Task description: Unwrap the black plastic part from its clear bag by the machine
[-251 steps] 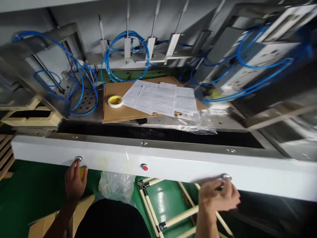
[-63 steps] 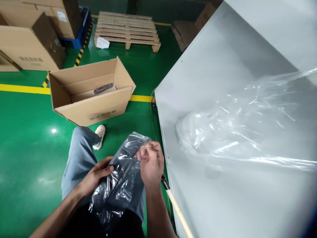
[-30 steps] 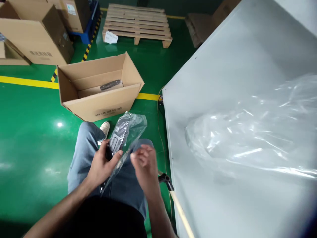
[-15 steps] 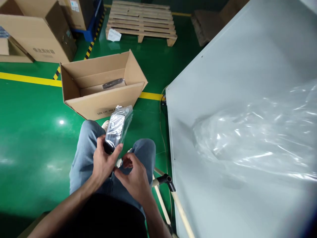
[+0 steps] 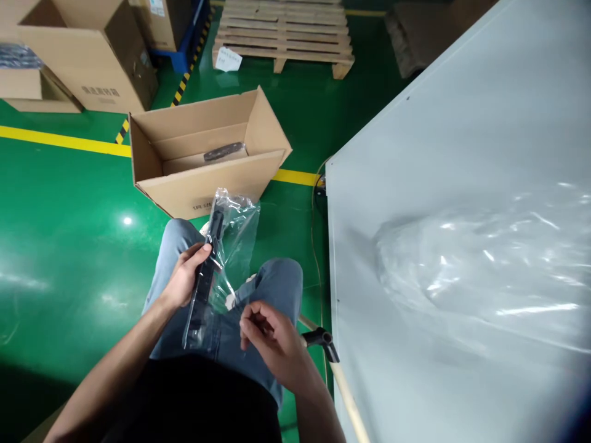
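Note:
My left hand (image 5: pixel 188 274) is closed around a long black plastic part (image 5: pixel 202 286) in a clear plastic bag (image 5: pixel 237 237). The part is turned edge-on and slopes across my lap, and the loose side of the bag spreads to the right. My right hand (image 5: pixel 268 338) is over my right thigh, apart from the bag, with its fingers curled in. Whether anything small is inside those fingers is hidden. Beyond my knees an open cardboard box (image 5: pixel 212 181) stands on the floor, with a dark wrapped piece (image 5: pixel 225 152) lying inside.
A large grey panel (image 5: pixel 369 381) fills the right side, with clear plastic film (image 5: pixel 484 258) on it. Beside my right leg is a pipe frame with a black joint (image 5: pixel 318 336). Farther off are a wooden pallet (image 5: pixel 281 37) and more cardboard boxes (image 5: pixel 87 67).
The bagged part has turned from its broad face to its narrow edge, and its lower end has swung toward me. My right hand has moved away from it, right and toward me.

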A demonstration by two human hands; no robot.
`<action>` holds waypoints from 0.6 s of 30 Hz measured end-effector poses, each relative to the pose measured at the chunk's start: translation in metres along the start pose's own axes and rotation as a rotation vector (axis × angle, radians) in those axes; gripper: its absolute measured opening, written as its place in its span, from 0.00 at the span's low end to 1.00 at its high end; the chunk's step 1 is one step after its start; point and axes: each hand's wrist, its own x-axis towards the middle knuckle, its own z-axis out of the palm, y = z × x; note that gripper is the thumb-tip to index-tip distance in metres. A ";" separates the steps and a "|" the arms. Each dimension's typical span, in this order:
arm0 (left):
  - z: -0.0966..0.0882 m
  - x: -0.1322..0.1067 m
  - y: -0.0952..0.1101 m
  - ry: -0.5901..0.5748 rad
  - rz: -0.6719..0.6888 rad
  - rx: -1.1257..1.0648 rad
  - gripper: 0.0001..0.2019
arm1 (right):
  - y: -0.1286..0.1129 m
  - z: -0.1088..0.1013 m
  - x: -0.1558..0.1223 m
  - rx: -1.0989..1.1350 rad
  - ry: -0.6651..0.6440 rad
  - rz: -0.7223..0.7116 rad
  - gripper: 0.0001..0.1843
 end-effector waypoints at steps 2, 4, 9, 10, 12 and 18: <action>0.004 -0.001 0.000 -0.014 -0.058 -0.045 0.30 | -0.001 0.002 -0.002 0.007 -0.009 -0.003 0.14; 0.007 -0.001 0.000 -0.026 -0.099 -0.080 0.30 | 0.001 0.003 -0.004 0.014 -0.004 -0.018 0.16; 0.005 0.002 -0.001 0.026 -0.020 -0.047 0.29 | 0.021 -0.007 -0.003 0.074 0.062 -0.090 0.21; 0.004 0.001 -0.001 0.053 0.035 -0.017 0.29 | 0.026 -0.011 -0.001 0.098 0.097 -0.129 0.26; 0.003 -0.002 0.000 0.088 0.157 0.066 0.26 | 0.031 -0.016 0.004 0.131 0.196 -0.191 0.43; 0.009 -0.018 -0.008 -0.059 0.253 0.216 0.23 | 0.007 0.005 0.033 0.130 0.388 -0.131 0.35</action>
